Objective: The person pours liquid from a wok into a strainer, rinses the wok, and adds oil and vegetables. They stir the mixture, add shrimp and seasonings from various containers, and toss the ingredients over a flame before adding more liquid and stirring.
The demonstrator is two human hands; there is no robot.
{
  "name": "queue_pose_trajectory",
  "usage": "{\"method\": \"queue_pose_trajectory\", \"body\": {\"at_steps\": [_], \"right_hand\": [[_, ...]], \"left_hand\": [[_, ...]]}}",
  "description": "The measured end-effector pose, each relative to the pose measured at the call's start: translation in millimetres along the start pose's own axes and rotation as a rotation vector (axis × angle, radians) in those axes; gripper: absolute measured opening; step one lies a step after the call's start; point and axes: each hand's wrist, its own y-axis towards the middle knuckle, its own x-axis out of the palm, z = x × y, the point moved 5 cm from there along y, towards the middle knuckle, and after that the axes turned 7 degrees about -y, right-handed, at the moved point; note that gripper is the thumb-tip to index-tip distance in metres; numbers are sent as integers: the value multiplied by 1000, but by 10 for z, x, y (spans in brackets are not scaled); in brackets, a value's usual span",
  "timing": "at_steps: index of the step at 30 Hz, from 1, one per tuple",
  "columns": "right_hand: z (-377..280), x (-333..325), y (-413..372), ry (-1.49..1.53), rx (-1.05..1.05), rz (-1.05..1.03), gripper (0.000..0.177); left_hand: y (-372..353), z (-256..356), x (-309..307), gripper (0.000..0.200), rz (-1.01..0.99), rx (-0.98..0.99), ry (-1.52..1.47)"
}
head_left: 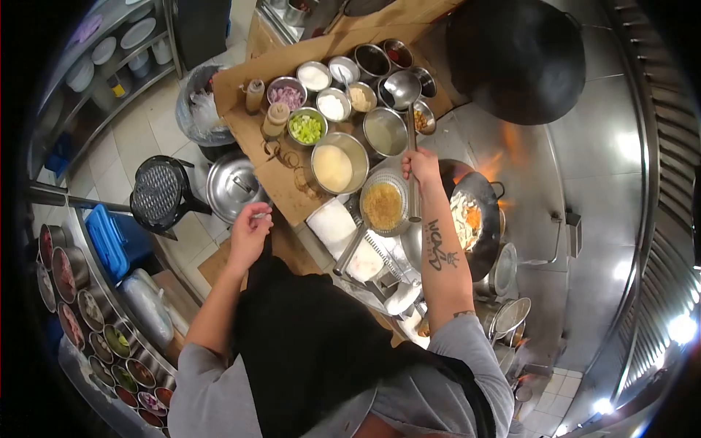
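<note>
My right hand [420,165] is wrapped round the long handle of a metal ladle [403,89]. The ladle's bowl is over the metal seasoning containers. Beneath my right forearm, a wok [485,252] holds pale sliced pieces and orange shreds [467,223], with flames behind it. My left hand [252,220] hangs near the cardboard edge with its fingers loosely bent and nothing visible in them. Closest to it is a round metal lid [235,186]. Between my hands stand a pot of pale yellow contents [334,169] and a strainer with golden-brown bits [383,206].
Cardboard [288,186] lines the counter under several containers, including chopped green vegetable [306,128] and purple onion [286,95]. A large black wok [515,58] stands at the back right. White cloths [332,223] lie in front. Ingredient tins [69,274] line the left.
</note>
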Motion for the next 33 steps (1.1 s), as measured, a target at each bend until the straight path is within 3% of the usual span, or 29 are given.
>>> {"method": "queue_pose_trajectory", "body": {"at_steps": [4,10,22,25,29,33], "right_hand": [[-51,26,-37,205,54,50,11],[-66,-62,65,507,161,-143,16],[-102,-231,-69,796,170,-245,8],[-108,-268,-129,844,187,-250,12],[-78,-336,-158,690,102,-95,23],[-169,-370,-283,621,89,-2,22]], "left_hand": [[88,115,113,25,-51,-10,-9],[327,240,122,23,-85,38,-13],[423,233,189,22,-149,19,29],[486,140,184,23,-182,5,59],[521,125,233,23,-202,0,75],[513,158,338,23,-192,-21,60]]}}
